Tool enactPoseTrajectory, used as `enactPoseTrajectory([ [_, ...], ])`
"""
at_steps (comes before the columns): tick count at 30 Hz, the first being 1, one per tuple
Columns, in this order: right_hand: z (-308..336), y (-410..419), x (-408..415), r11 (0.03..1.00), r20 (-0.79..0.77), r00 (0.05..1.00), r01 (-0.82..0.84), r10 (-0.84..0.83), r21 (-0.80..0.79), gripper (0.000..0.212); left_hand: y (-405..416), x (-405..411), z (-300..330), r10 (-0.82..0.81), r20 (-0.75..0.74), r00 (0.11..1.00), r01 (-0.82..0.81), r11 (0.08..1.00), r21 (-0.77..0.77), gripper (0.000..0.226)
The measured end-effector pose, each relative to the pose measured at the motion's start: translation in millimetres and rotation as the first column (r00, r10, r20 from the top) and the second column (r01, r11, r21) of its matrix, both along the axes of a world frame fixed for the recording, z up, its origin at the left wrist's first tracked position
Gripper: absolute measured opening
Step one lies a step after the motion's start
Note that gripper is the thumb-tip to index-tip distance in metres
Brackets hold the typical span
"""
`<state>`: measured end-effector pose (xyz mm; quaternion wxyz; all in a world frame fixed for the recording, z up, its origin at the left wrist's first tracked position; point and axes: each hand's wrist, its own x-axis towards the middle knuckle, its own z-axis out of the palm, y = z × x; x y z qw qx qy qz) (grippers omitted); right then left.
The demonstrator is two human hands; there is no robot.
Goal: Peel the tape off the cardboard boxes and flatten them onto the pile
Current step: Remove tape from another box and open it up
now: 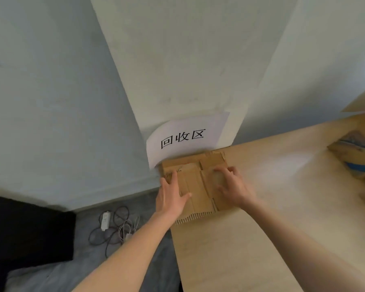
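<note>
Two hands press flat cardboard [195,180] at the worktop's [251,239] far left corner: left hand [170,196] spread open on its left edge, right hand [233,187] fingers loosely bent on its right half.

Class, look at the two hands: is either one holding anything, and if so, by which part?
Neither grips anything. The left hand and right hand lie with spread fingers on top of the flattened cardboard, left near its left edge, right on its right half.

two hands [171,197] [234,186], one flattened box [195,182], one paper sign [183,138]
</note>
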<state>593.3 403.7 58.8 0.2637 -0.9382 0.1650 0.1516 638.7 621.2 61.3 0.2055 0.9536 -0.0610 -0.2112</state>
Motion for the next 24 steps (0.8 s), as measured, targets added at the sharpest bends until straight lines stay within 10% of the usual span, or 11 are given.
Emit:
enactPoseTrajectory([
  [6, -79.1, -7.0, 35.6, 0.878, -0.002, 0.954, -0.276, 0.299, -0.392, 0.085, -19.4, 36.3, -78.4, -0.365, 0.195, 0.910, 0.314, 0.916, 0.248, 0.106],
  [12, -129.7, -4.2, 31.2, 0.915, 0.297, 0.907, -0.181, 0.297, -0.360, 0.074, -25.1, 27.1, -131.2, -0.422, 0.329, 0.845, 0.371, 0.905, 0.207, 0.095],
  [24, -137.3, -1.0, 29.8, 0.878, 0.307, 0.901, -0.143, 0.306, -0.457, 0.064, -26.2, 26.9, -140.8, -0.461, 0.310, 0.831, 0.395, 0.883, 0.254, 0.086],
])
